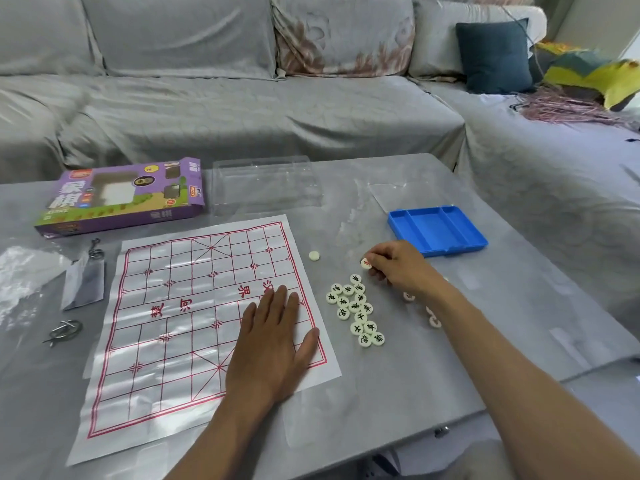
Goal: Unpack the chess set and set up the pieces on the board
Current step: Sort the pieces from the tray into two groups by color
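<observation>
A paper board (pixel 180 327) with a red grid lies flat on the grey table; no pieces stand on it. My left hand (pixel 273 337) presses flat on its right half, fingers straight. Right of the board lies a cluster of several white round pieces with black characters (pixel 356 310). My right hand (pixel 398 265) pinches one red-marked piece (pixel 366 263) just above that cluster. A few red-marked pieces (pixel 433 320) show partly under my right forearm. One blank-faced piece (pixel 314 256) lies alone off the board's right edge.
The purple chess box (pixel 121 199) lies at the back left, a clear plastic lid (pixel 266 185) behind the board, a blue tray (pixel 436 230) at the right. Metal ring puzzles (pixel 64 330) and plastic bags (pixel 83 282) sit to the left. A sofa stands beyond the table.
</observation>
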{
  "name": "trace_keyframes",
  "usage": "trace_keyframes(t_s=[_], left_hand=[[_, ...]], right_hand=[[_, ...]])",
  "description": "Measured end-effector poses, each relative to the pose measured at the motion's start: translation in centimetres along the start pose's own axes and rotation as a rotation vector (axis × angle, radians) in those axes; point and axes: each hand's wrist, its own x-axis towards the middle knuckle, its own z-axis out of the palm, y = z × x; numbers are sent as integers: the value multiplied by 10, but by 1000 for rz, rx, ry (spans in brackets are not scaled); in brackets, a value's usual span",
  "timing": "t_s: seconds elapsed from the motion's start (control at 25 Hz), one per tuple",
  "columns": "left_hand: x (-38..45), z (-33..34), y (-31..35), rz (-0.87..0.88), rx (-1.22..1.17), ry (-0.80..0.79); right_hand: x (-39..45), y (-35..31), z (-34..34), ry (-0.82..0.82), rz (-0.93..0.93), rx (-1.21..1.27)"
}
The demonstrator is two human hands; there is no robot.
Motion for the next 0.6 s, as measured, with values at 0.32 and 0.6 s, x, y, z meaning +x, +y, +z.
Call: trace_keyframes(t_s=[0.32,0.6], left_hand=[[0,-2,3,10,-1,2],[0,-2,3,1,4,-5]], right_hand=[[-37,24,-33,-99,24,-413],[-34,22,-37,-136,-87,-506]])
